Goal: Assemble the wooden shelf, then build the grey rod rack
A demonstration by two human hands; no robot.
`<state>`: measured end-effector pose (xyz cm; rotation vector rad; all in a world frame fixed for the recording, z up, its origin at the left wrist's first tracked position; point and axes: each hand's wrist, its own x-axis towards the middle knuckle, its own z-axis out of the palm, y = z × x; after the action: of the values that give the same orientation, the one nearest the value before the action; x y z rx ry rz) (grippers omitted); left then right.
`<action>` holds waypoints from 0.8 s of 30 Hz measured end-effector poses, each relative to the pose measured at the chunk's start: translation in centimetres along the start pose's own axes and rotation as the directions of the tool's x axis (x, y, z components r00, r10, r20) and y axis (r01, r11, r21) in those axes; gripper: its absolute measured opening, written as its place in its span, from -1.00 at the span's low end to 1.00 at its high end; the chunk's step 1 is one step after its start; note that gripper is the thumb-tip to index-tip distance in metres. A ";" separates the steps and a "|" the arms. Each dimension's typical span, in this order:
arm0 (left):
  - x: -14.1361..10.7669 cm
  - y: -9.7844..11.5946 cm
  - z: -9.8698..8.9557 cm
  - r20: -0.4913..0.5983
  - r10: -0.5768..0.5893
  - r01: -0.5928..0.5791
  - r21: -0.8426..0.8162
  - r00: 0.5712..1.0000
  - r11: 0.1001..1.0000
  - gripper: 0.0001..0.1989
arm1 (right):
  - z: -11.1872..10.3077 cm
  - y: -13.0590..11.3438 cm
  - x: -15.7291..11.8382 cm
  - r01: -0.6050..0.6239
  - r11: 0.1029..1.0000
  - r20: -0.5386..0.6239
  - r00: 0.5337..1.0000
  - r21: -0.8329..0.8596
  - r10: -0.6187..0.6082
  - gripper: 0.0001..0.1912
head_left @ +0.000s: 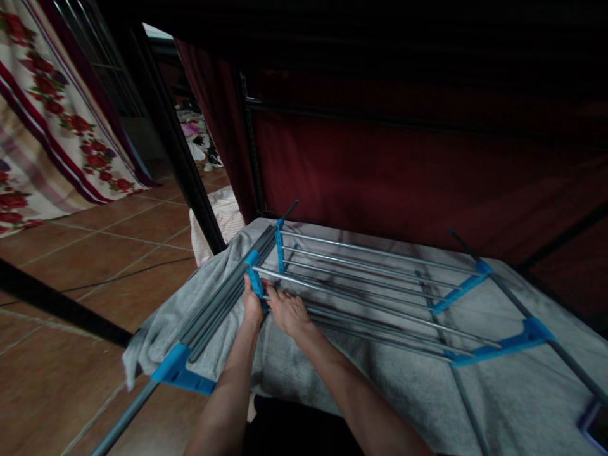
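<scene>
A drying rack of grey metal rods and blue plastic brackets lies in front of me on a grey blanket. My left hand is closed around the lower part of a blue bracket, its thumb along the side. Close beside it, my right hand has its fingers closed on the end of a rod at that same bracket. The exact fit between rod end and bracket is hidden by my fingers. One long rod enters the top of this bracket. On the right, the rods run to another blue bracket.
The grey blanket covers the bed under the rack. Black metal posts stand at the left, and a dark red curtain hangs behind. A phone-like dark object lies at the right edge. Tiled floor shows at left.
</scene>
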<state>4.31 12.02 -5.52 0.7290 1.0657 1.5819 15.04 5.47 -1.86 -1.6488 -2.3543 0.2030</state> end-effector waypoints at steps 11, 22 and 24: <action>0.1 -0.1 0.2 0.004 -0.005 0.005 0.016 1.000 1.000 -0.40 | -0.4 0.6 -0.3 0.093 0.995 0.038 0.995 -0.028 -0.092 -0.51; 0.3 -0.1 0.1 0.020 -0.048 0.048 0.020 0.999 0.999 -0.36 | -0.6 0.8 -0.1 0.108 0.994 0.075 0.991 -0.018 -0.107 -0.49; 0.2 -0.2 0.2 0.018 -0.037 0.037 0.014 0.999 0.999 -0.37 | -0.6 0.8 -0.1 0.109 0.994 0.072 0.992 -0.017 -0.108 -0.48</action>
<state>4.48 12.28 -5.64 0.7275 1.0722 1.5352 15.97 5.68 -1.53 -1.5413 -2.4987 0.2196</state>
